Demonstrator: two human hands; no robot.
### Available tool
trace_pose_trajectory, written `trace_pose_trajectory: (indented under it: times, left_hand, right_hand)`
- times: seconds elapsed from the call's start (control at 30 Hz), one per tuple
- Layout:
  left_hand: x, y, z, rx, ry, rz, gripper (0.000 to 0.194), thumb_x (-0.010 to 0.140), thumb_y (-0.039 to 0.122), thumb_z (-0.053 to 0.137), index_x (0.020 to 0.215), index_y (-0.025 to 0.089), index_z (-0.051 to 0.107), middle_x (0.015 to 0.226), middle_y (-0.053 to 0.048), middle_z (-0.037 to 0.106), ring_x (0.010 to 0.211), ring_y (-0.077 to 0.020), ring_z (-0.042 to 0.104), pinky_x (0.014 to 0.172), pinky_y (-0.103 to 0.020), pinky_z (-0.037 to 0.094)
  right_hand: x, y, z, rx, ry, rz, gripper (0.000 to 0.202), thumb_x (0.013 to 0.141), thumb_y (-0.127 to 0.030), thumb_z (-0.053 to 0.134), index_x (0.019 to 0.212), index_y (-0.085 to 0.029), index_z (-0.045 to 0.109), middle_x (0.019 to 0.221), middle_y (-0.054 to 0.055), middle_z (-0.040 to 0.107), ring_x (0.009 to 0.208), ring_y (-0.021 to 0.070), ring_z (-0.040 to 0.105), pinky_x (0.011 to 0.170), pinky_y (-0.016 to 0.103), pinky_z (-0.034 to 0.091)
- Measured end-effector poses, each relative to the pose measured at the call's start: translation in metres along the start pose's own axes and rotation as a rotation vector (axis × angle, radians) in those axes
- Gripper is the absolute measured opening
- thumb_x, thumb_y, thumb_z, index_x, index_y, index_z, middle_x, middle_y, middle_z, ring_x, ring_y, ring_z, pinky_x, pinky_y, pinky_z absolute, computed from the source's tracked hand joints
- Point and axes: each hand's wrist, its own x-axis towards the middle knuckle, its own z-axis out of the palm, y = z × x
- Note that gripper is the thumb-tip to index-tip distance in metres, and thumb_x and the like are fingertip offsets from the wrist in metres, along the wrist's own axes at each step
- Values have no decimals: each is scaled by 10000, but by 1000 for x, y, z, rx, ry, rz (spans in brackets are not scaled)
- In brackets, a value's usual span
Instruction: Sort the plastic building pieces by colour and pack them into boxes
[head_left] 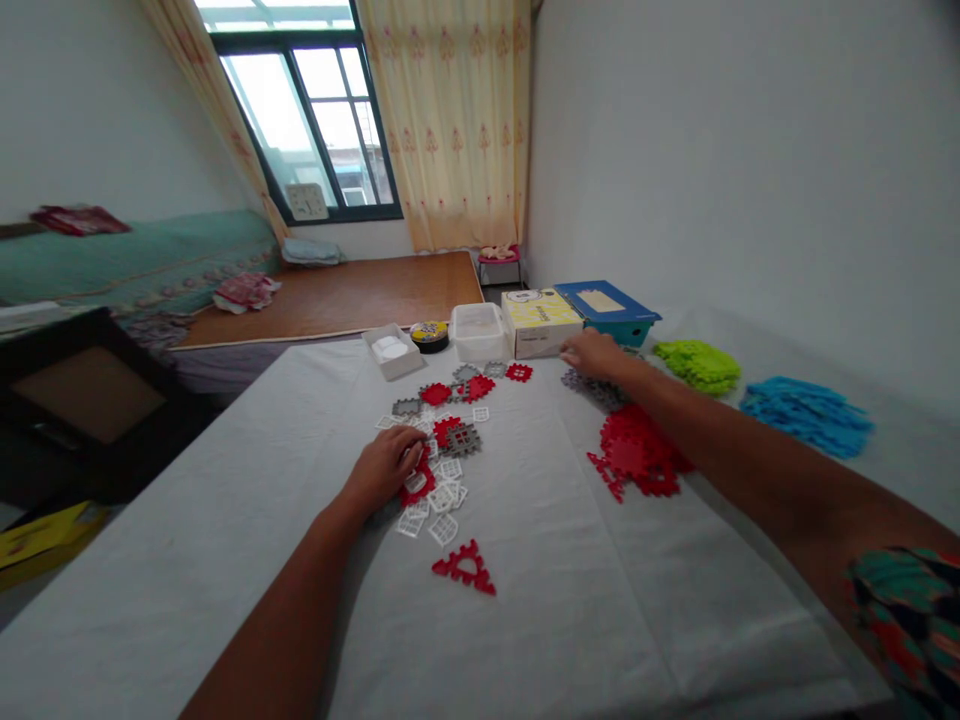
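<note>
My left hand (386, 463) is low over the scattered flat pieces, its bent fingers closed on the edge of a red interlocking plastic piece (424, 484). White lattice-like pieces (444, 496) lie around it, and a grey notched piece (463, 440) overlaps another red one just beyond. My right hand (591, 352) reaches to the far right side, above a pile of grey notched pieces (600, 390). Its fingers are drawn together, and whatever is between them is hidden. A pile of red pieces (634, 452) lies below my right forearm. One red triangular piece (466, 569) sits apart, nearer me.
Green pieces (697, 366) and blue pieces (806, 412) are heaped by the right wall. Along the table's far edge stand a white open box (406, 364), a round black-and-yellow tin (430, 337), a clear plastic tub (478, 346), a yellow-and-white carton (536, 340) and a blue-lidded box (637, 330).
</note>
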Motion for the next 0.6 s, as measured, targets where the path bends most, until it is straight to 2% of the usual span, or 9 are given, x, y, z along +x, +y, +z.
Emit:
trace_pose_trajectory:
  times: [0.1, 0.17, 0.27, 0.37, 0.47, 0.6]
  left_hand:
    - [0, 0, 0, -3, 3, -1, 340, 925, 351, 407, 1103, 219, 664, 1181, -82, 666, 1107, -253, 585, 990, -411, 453]
    - [0, 1, 0, -4, 9, -5, 339, 925, 346, 410, 1102, 213, 666, 1174, -84, 666, 1100, -254, 588, 987, -408, 454]
    - [-1, 1, 1, 2, 10, 10, 341, 930, 339, 400, 1099, 207, 665, 1159, -87, 667, 1083, -250, 591, 980, -401, 456]
    - [-1, 2, 1, 6, 8, 25, 345, 933, 331, 391, 1096, 198, 664, 1150, -92, 667, 1073, -246, 593, 974, -395, 458]
    - [-1, 2, 0, 0, 11, 30, 346, 929, 329, 396, 1100, 192, 664, 1149, -96, 667, 1076, -246, 592, 975, -395, 458]
    - [0, 0, 2, -3, 13, 19, 344, 926, 339, 398, 1100, 211, 666, 1160, -86, 665, 1085, -243, 592, 983, -394, 455]
  right_hand:
    - [6, -45, 18, -34, -76, -176, 320, 934, -352, 517, 1172, -208, 676, 1200, 113, 667, 1157, 275, 528, 951, 376, 404]
    - [9, -70, 31, -60, -129, -241, 331, 948, -294, 477, 1217, -189, 636, 1253, 126, 634, 1193, 277, 506, 951, 383, 410]
    - [11, -90, 45, -76, -161, -200, 362, 937, -228, 464, 1275, -158, 575, 1325, 160, 580, 1196, 289, 508, 909, 393, 438]
    - [7, -98, 48, -89, -165, -175, 341, 924, -219, 483, 1239, -136, 585, 1278, 186, 598, 1174, 316, 517, 878, 417, 447]
    - [-10, -110, 46, -95, -168, -203, 313, 914, -270, 523, 1193, -155, 604, 1186, 166, 639, 1116, 305, 548, 857, 400, 447]
    - [-56, -135, 43, -106, -159, -288, 235, 908, -247, 515, 1091, -157, 633, 1084, 141, 660, 1007, 258, 586, 815, 334, 442]
